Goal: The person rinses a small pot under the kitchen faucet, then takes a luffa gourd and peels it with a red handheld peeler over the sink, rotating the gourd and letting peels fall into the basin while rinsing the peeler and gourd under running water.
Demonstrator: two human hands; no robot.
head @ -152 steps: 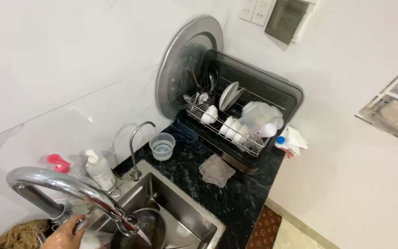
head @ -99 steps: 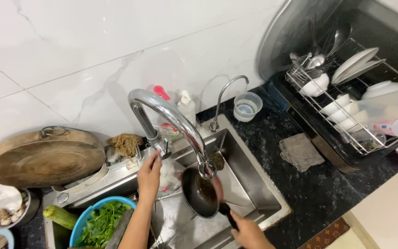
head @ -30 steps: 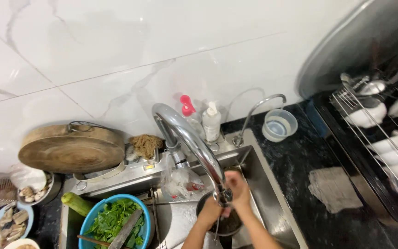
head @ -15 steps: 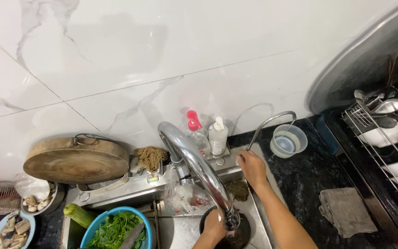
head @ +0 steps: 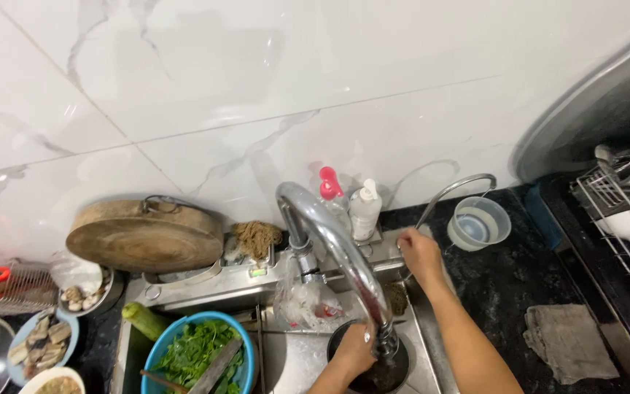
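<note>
Dark round pan [head: 373,368] gripped by left hand [head: 355,349] under faucet [head: 333,244]; right hand [head: 421,255], formerly lower, now clasps the small tap's [head: 452,191] base at 2 o'clock.

Glossy curved chrome metal tap [head: 329,241], brushed steel sink [head: 293,357], polished white marble wall [head: 257,87], rough round wooden board [head: 144,235], matt grey cloth [head: 569,341]

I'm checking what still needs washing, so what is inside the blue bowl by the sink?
The blue bowl holds green leafy vegetables, with a flat wooden stick lying across them. The leaves cover the bottom of the bowl, and the picture's edge cuts off its lower part.
</note>
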